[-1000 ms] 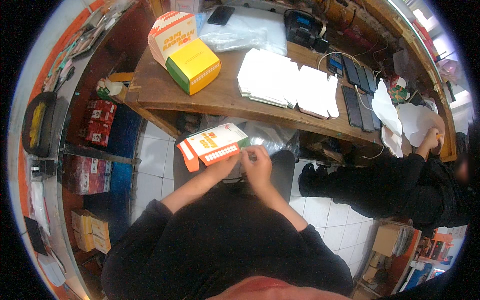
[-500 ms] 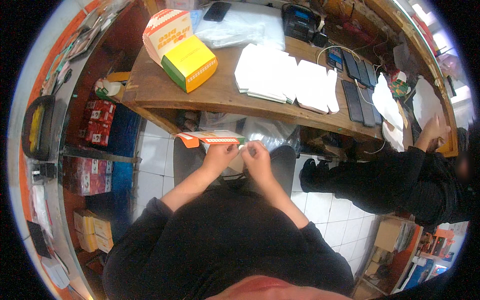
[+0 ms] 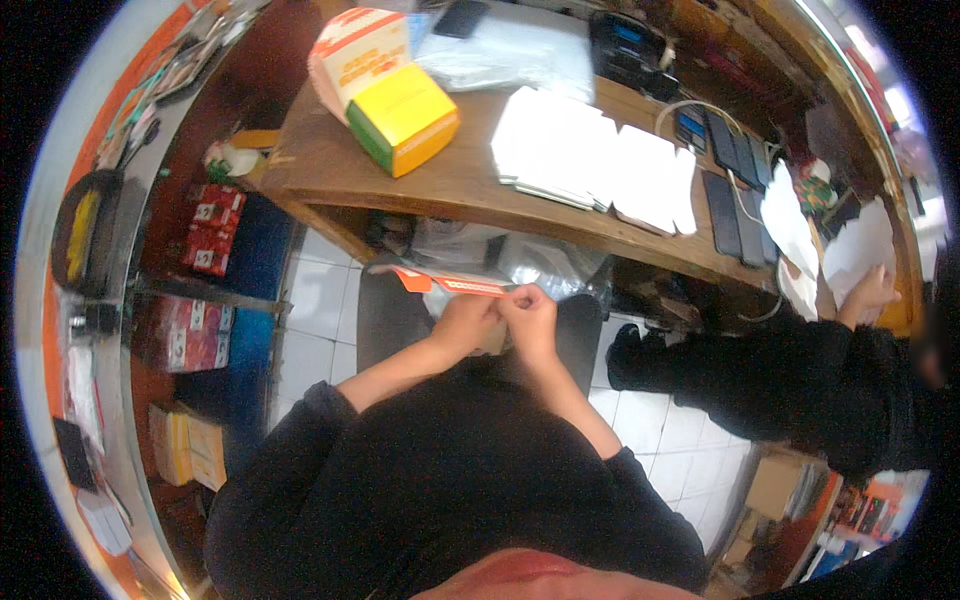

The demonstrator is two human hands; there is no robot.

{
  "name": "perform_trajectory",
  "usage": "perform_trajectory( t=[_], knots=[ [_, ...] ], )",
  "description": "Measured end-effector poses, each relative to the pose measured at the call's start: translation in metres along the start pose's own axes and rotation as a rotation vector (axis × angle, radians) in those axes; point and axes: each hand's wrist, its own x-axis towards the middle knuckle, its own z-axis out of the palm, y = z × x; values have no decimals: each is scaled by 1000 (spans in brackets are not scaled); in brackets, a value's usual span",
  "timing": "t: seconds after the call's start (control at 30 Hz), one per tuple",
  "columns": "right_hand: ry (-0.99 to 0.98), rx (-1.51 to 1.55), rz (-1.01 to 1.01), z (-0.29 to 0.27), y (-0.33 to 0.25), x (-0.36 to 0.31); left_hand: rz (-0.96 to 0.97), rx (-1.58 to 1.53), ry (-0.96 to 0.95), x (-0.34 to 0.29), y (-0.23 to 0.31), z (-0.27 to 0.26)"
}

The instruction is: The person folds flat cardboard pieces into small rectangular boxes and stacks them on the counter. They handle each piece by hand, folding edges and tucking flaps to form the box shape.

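Above my lap, my left hand [image 3: 466,326] grips an orange-and-white printed cardboard box blank [image 3: 452,284] from below, its fingers closed near the right half. My right hand [image 3: 532,316] pinches the same cardboard at its right end, the two hands almost touching. I see the card nearly edge-on, so most of its printed face is hidden. On the wooden table [image 3: 330,190] in front stands a folded yellow, green and white food box [image 3: 403,118] with its lid up. To its right lies a stack of flat white card blanks [image 3: 550,150].
Several dark phones [image 3: 720,215] with a white cable lie at the table's right. A black card-printer-like device [image 3: 625,50] and plastic-wrapped sheets [image 3: 510,50] sit at the back. Another person's hand [image 3: 872,292] rests by white paper at far right. Shelves with red boxes [image 3: 213,228] stand left.
The cardboard has tipped to a flatter, more edge-on angle. My right hand has moved onto its right end. The whole view has shifted slightly, moving the table things rightward.
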Motion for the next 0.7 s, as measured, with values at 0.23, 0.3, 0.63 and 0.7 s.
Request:
perform_trajectory(
  t=[0.23, 0.3, 0.63, 0.7],
  knots=[
    [5, -47, -128, -7, 7, -2, 68, -22, 37, 2, -8, 4],
    [-39, -110, -129, -7, -7, -8, 2, 12, 17, -1, -6, 1],
    [-143, -444, -260, -14, -27, -26, 1, -12, -5, 2, -33, 1],
    [-157, -516, -444, 0, -63, -35, -109, -114, -166, 1, -17, -2]
  ],
)
